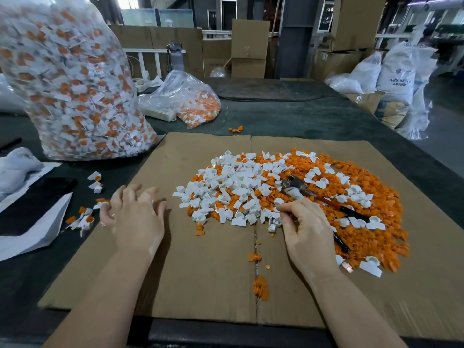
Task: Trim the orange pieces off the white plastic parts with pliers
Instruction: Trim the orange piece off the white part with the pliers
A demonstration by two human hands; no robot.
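White plastic parts point(241, 187) heaped with cut orange pieces point(371, 222) on cardboard: many trimmed, far more waiting.

The heap lies just beyond the right hand point(305, 227), whose curled fingers seem to pinch something small at its near edge; I cannot tell what. The pliers point(324, 199) lie on the heap beside that hand, unheld. The left hand point(133, 217) hovers with loosely spread fingers near a few untrimmed parts point(85, 217) to its left. A big bag point(72, 84) of untrimmed parts stands beyond it on the desk point(301, 116), so most work remains.
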